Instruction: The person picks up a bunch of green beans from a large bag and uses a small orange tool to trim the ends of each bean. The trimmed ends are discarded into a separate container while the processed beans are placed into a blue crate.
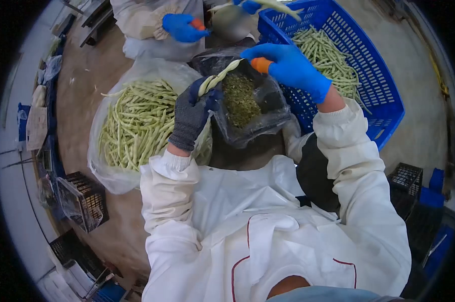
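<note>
Our left hand (pixel 190 115), in a gray knit glove, was closed around the lower part of 1 long pale bean (pixel 218 76). Our right hand (pixel 290 68), in a blue glove, was clenched on an orange-handled tool (pixel 261 65) at the bean's upper tip; we could not make out the blade. The bean hung in the air between our 2 hands, directly above a dark plastic bag (pixel 270 100). We judged that the trimming would go best with the bean gripped firmly close to the tip, the cut short and aimed away from the gray fingers, and the work done over the dark bag so that scraps dropped inside. That bag held a heap of green trimmings (pixel 239 98). To its left, a clear plastic bag (pixel 111 178) lay open, full of green beans (pixel 137 123). To its right, a blue slatted crate (pixel 383 100) held a looser layer of beans (pixel 330 55). Across from us, another person's blue-gloved hand (pixel 181 27) gripped a similar orange tool (pixel 198 23).
</note>
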